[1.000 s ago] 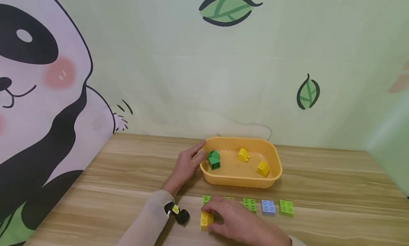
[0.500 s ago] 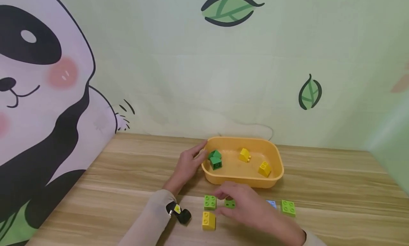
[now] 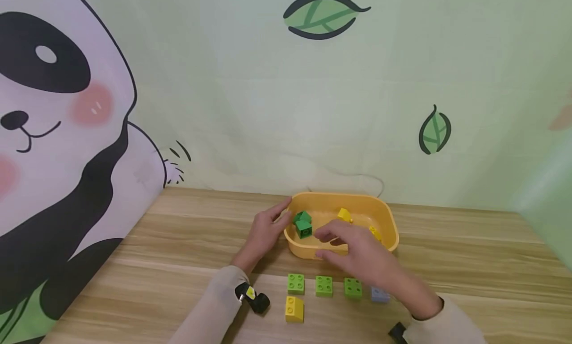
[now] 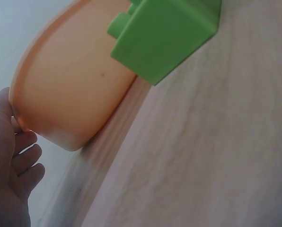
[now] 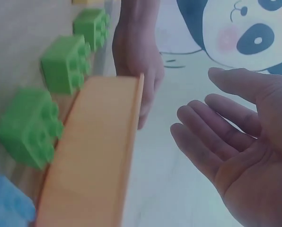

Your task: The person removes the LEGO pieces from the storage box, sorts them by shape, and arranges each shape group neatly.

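Observation:
My left hand (image 3: 263, 232) holds the left end of an orange-yellow plastic tub (image 3: 304, 252), the thumb over its rim. In the left wrist view its other fingers (image 4: 27, 158) curl beside the tub's outer wall. My right hand (image 3: 357, 244) hovers over the tub's front rim with nothing in it, fingers loosely bent and apart from the thumb. Inside the tub lie dark green sloped bricks (image 3: 304, 228) at the left and two yellow sloped bricks, one at the back (image 3: 344, 215), the other partly hidden by my right hand. Another yellow sloped brick (image 3: 294, 309) stands on the table.
In front of the tub, light green bricks (image 3: 323, 286) and a blue brick (image 3: 380, 295) form a row on the wooden table (image 3: 187, 235). My right forearm covers the row's right end. A wall cloth printed with a panda (image 3: 107, 150) hangs behind.
My right hand has let go of the yellow sloped brick in front of the row and moved up and right to above the tub. My left hand stays on the tub.

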Demonstrator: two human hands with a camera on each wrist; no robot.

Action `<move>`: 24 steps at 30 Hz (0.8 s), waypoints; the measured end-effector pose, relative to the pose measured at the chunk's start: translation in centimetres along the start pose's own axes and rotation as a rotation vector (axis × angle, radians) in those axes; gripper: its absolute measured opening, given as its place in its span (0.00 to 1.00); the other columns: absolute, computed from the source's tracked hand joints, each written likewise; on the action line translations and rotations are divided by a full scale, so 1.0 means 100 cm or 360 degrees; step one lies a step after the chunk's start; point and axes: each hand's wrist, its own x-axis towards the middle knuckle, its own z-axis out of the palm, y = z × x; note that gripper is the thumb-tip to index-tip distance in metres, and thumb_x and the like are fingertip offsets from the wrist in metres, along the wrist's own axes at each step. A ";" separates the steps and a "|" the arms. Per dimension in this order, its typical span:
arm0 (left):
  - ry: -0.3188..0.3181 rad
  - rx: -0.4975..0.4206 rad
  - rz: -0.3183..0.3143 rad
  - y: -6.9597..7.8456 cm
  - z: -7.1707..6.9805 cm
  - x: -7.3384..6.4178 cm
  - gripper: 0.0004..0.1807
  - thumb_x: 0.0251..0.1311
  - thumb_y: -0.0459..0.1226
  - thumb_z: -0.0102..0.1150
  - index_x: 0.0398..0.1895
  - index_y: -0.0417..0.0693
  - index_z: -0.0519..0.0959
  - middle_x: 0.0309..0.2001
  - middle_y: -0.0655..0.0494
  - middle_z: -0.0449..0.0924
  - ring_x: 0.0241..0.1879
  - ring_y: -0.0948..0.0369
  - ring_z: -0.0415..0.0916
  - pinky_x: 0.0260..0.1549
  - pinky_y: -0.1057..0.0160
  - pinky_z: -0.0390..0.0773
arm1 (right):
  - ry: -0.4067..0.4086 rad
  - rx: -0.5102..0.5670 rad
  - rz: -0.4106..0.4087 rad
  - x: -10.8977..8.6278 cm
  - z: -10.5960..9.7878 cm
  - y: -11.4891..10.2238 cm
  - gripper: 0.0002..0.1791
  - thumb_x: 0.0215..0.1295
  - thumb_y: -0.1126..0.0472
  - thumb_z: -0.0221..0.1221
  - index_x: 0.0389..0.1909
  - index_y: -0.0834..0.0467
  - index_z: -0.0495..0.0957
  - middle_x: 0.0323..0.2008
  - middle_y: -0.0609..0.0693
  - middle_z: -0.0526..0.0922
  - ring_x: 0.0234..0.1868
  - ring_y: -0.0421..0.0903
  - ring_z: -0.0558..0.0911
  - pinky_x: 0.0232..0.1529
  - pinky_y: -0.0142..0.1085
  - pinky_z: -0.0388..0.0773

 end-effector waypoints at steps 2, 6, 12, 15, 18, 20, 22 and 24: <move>-0.0001 0.0005 0.0005 0.000 0.000 0.000 0.25 0.79 0.41 0.58 0.75 0.45 0.75 0.73 0.53 0.73 0.73 0.47 0.69 0.73 0.47 0.69 | 0.0030 -0.0034 -0.0005 0.005 -0.005 0.003 0.13 0.70 0.63 0.70 0.53 0.59 0.84 0.50 0.49 0.88 0.51 0.50 0.87 0.52 0.42 0.88; -0.0004 0.0010 0.0018 0.000 0.000 0.000 0.26 0.79 0.40 0.57 0.75 0.44 0.74 0.74 0.51 0.73 0.73 0.46 0.69 0.72 0.47 0.69 | 0.0055 -0.0073 0.0028 0.015 -0.012 0.010 0.14 0.70 0.64 0.70 0.54 0.60 0.84 0.51 0.52 0.87 0.51 0.51 0.87 0.53 0.47 0.88; -0.0008 0.0033 0.0017 0.001 0.000 -0.001 0.26 0.79 0.40 0.57 0.75 0.43 0.74 0.73 0.50 0.73 0.73 0.45 0.69 0.72 0.46 0.69 | 0.0028 -0.0087 0.0145 0.028 -0.018 0.017 0.15 0.73 0.62 0.68 0.57 0.61 0.84 0.53 0.53 0.87 0.53 0.54 0.87 0.57 0.51 0.86; -0.0008 0.0036 0.0011 0.001 0.000 0.000 0.25 0.79 0.40 0.57 0.75 0.43 0.74 0.73 0.50 0.73 0.73 0.45 0.69 0.72 0.46 0.69 | 0.0007 -0.0108 0.0182 0.035 -0.019 0.019 0.16 0.74 0.60 0.68 0.57 0.61 0.83 0.54 0.54 0.87 0.54 0.54 0.86 0.58 0.52 0.85; -0.0007 0.0025 0.0006 0.001 0.000 0.000 0.25 0.79 0.40 0.57 0.75 0.43 0.74 0.73 0.50 0.73 0.73 0.45 0.70 0.72 0.46 0.69 | -0.0014 -0.0118 0.0212 0.043 -0.018 0.021 0.17 0.74 0.60 0.67 0.58 0.62 0.83 0.54 0.56 0.87 0.55 0.55 0.86 0.59 0.52 0.84; -0.0006 0.0023 0.0004 0.001 -0.001 -0.001 0.25 0.79 0.40 0.57 0.75 0.43 0.74 0.73 0.50 0.73 0.72 0.44 0.70 0.72 0.46 0.69 | -0.0032 -0.0108 0.0244 0.048 -0.017 0.023 0.17 0.75 0.59 0.67 0.59 0.62 0.82 0.55 0.57 0.86 0.56 0.55 0.85 0.60 0.51 0.84; -0.0007 0.0022 0.0002 0.002 -0.001 -0.001 0.26 0.79 0.40 0.57 0.75 0.43 0.74 0.73 0.50 0.73 0.72 0.44 0.70 0.72 0.45 0.69 | -0.0049 -0.0089 0.0256 0.054 -0.015 0.026 0.17 0.75 0.60 0.66 0.59 0.63 0.82 0.56 0.58 0.86 0.56 0.55 0.85 0.59 0.51 0.84; -0.0009 0.0020 -0.0006 0.002 -0.001 -0.001 0.26 0.79 0.40 0.57 0.76 0.44 0.74 0.74 0.51 0.73 0.73 0.45 0.69 0.72 0.46 0.68 | -0.0064 -0.0071 0.0258 0.060 -0.013 0.029 0.16 0.75 0.61 0.66 0.58 0.63 0.83 0.56 0.59 0.86 0.56 0.54 0.85 0.59 0.51 0.84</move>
